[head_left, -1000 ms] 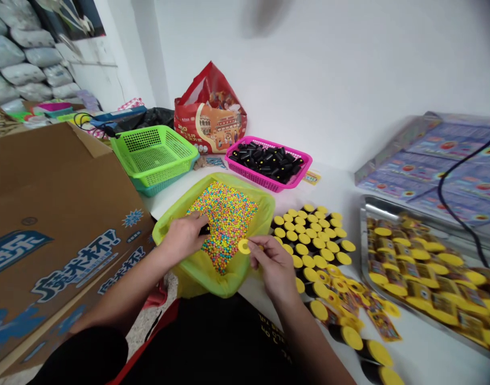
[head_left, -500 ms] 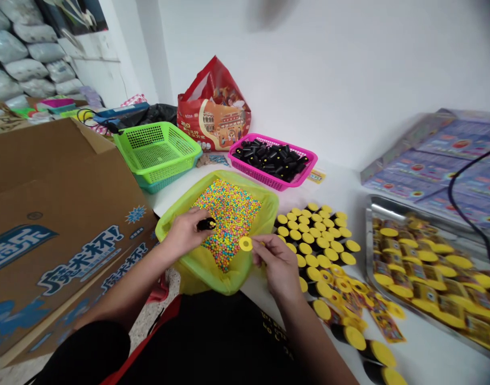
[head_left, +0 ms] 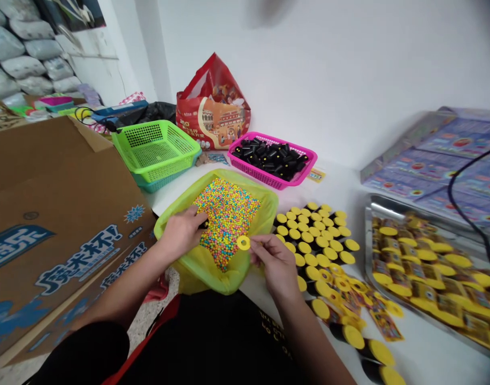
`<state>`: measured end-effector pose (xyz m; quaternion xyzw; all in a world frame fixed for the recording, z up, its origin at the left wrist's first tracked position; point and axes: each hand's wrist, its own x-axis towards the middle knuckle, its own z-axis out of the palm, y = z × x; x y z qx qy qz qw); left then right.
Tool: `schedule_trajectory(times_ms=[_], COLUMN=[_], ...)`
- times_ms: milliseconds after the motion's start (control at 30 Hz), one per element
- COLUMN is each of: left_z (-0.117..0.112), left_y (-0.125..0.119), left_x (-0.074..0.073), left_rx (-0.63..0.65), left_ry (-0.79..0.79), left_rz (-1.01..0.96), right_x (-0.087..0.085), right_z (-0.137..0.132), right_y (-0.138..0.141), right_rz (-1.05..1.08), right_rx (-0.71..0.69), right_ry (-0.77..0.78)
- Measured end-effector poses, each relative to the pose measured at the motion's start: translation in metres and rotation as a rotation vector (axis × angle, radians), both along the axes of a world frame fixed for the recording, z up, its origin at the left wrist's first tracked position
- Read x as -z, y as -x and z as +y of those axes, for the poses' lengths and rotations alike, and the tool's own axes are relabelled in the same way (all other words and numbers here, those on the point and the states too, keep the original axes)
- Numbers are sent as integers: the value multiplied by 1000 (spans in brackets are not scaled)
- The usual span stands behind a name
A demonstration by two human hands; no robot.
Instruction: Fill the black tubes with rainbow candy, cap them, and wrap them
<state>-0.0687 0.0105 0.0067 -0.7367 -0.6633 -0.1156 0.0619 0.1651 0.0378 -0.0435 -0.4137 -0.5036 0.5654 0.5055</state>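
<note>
My left hand (head_left: 181, 231) is closed around a small black tube, pressed into the colourful candy beads (head_left: 229, 211) that fill a yellow-green lined tray (head_left: 265, 200); the tube is mostly hidden by my fingers. My right hand (head_left: 274, 262) pinches a round yellow cap (head_left: 243, 243) with a hole in its middle, held just over the tray's near right edge. Right of that hand stand several black tubes with yellow caps (head_left: 315, 232) on the white table (head_left: 421, 353).
A pink basket (head_left: 309, 160) of black tubes sits behind the tray, a green basket (head_left: 155, 149) to its left, a red bag (head_left: 213, 109) at the wall. A large cardboard box (head_left: 52, 224) fills the left. A metal tray (head_left: 367, 235) of labelled tubes lies at right.
My left hand, which had lifted the black tube out of the beads half a second ago, has dipped it back into them. The right hand and yellow cap have barely moved.
</note>
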Motion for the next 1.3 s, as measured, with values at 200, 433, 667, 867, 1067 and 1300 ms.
schedule_trajectory(times_ms=[200,433,667,867,1067,1300], left_z=[6,0,-11,-10,-9,-6], left_y=[2,-15,-46,-52,-50,-48], left_x=[5,25,24,29,31,28], left_rx=[66,207,250,198,183,157], left_ry=[-67,-132,159,264,-9,-95], left_rz=[-318,-1025,-1421,-1534,-1254,-1052], right_x=[-2,-13,-32,-25,-18,-16], right_z=[-1,-4,-2,4,7,6], right_y=[1,-1,19,35,41,46], right_rz=[-5,185,217,77,-54,-179], right_rx=[5,-17,-132,-128,-111,-64], right_ry=[0,23,100,90,11,-114])
